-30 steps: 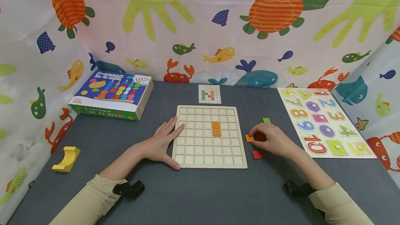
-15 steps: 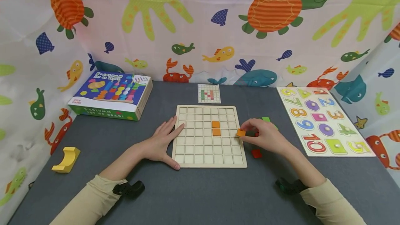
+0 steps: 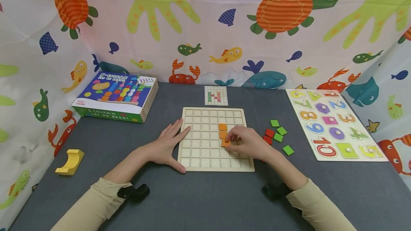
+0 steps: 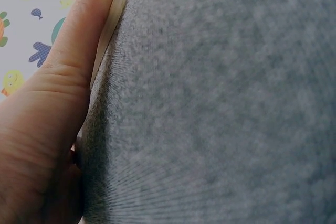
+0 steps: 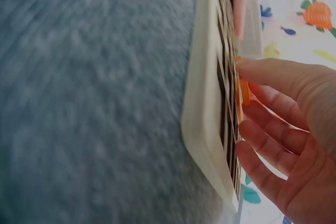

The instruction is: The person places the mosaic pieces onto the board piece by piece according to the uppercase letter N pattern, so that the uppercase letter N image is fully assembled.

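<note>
A wooden grid board point(image 3: 199, 159) lies flat in the middle of the table. Two orange square tiles point(image 3: 223, 127) sit in its cells, one below the other. My right hand point(image 3: 248, 141) pinches a third orange tile point(image 3: 226, 143) between thumb and fingertips, right at the cell below those two. In the right wrist view that held tile point(image 5: 245, 93) is tilted against the board's surface. My left hand point(image 3: 167, 146) rests at the board's left edge with fingers spread, the thumb point(image 4: 79, 40) along its near corner.
Red tiles point(image 3: 269, 133) and several green tiles point(image 3: 282, 131) lie right of the board. Behind it is a small pattern card point(image 3: 216, 96). A number puzzle board point(image 3: 334, 127) stands right, a bead-set box point(image 3: 115, 95) back left, a yellow arch block point(image 3: 70, 162) left.
My right hand has carried the orange tile from the loose pile leftward onto the board, uncovering the red and green tiles. The left hand stays where it was.
</note>
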{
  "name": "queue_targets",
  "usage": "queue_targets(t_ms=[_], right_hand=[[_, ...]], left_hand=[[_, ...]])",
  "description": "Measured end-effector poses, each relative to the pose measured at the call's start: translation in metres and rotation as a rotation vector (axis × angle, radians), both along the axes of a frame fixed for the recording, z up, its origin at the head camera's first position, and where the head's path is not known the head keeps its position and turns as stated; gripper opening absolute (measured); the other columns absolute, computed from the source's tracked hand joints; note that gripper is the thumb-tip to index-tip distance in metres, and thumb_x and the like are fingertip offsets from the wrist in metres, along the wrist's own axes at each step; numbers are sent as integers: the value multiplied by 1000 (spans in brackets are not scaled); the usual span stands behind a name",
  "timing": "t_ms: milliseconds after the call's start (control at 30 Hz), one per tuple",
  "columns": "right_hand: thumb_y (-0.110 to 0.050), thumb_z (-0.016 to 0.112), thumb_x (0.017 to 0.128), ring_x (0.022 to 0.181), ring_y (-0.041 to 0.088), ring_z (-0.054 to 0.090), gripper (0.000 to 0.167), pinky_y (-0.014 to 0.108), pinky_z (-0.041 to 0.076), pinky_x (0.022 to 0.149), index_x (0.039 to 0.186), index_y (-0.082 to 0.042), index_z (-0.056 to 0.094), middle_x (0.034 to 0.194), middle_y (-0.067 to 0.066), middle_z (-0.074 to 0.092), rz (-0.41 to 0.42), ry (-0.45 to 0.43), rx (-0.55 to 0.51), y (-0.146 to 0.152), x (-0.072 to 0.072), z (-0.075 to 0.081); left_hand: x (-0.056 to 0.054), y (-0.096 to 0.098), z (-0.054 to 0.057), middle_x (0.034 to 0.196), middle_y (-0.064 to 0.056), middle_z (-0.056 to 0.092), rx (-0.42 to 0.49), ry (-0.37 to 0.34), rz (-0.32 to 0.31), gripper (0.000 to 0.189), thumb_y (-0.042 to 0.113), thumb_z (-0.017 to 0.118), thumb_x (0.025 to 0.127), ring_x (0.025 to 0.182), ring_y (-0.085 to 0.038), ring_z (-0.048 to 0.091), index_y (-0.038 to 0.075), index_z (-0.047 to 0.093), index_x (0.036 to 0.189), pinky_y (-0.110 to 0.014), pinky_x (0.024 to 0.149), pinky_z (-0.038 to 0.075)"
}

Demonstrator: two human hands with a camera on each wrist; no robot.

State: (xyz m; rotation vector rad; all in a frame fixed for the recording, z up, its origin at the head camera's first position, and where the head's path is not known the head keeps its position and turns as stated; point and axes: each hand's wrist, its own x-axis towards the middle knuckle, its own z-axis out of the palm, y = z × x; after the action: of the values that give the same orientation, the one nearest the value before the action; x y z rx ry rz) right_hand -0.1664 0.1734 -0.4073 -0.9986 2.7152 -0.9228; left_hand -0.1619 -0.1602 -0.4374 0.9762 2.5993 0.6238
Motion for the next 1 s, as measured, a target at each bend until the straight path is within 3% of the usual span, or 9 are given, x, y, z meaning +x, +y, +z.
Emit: queue_targets(t_ms=[367,633,900,1000], right_hand=[[-14,77,84,91,15,57,12,35,47,81,93,-18,72,98,-6,64,27,25,-6,-5,2,-3],[-15,74,87,82,13,58,10,31,49,72,97,-17,72,92,-9,66,-1,8,-38,4,3,-3],[-16,75,88,74,9,54,11,28,47,65,98,-16,71,90,-11,64,-72,-2,-20,42,7,3],[-15,75,87,76,8,55,11,30,49,69,98,-16,71,92,-11,65,-118,1,3,65,10,4]], left_hand=[[-1,2,0,160,-18,-15,-1,0,-3,135,77,74,61,147,-32,-13,12,7,158,-54,115,-2],[-1,1,-1,160,-18,-15,5,3,-5,135,77,74,60,147,-33,-13,12,7,158,-54,115,-2],[0,2,0,160,-17,-16,-5,-10,14,135,77,75,60,147,-32,-14,13,7,158,-54,115,-2],[0,3,-1,161,-17,-15,1,-13,20,135,76,75,59,147,-32,-13,13,8,158,-54,115,-2]])
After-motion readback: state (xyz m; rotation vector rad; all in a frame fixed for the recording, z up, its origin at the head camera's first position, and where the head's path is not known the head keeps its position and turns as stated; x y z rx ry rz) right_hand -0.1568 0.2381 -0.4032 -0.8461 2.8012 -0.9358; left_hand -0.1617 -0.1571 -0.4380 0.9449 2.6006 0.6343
